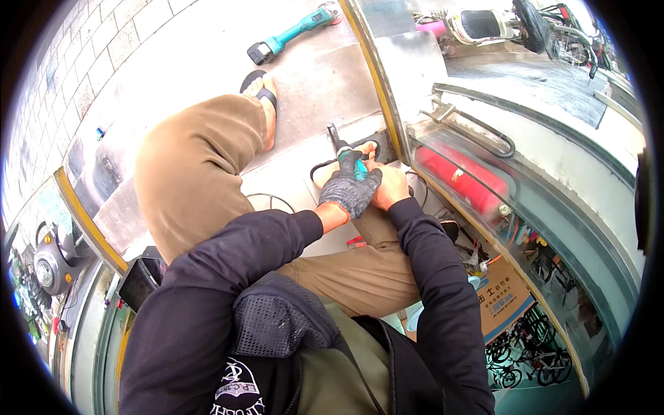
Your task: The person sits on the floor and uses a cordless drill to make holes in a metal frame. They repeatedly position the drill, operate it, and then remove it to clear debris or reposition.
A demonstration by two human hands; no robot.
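Note:
My left hand (351, 190), in a dark grey work glove, is closed around a teal-and-black hand-held tool (360, 168). The tool's dark front end points away from me, beside a short upright metal piece (333, 133). Right against it is my bare right hand (391, 187), its fingers curled; what they hold is hidden. Both hands are low between my bent legs, close to the yellow-edged door frame (387, 104). Just past them show toes and a black sandal strap (376, 146), partly covered by the hands.
A teal cordless angle grinder (294, 31) lies on the floor beyond my sandalled left foot (266, 97). To the right, a red cylinder (460, 180) rests behind glass, near a U-shaped lock (484, 131). A printed cardboard box (503, 294) stands lower right. Thin dark cable (273, 199) crosses the floor.

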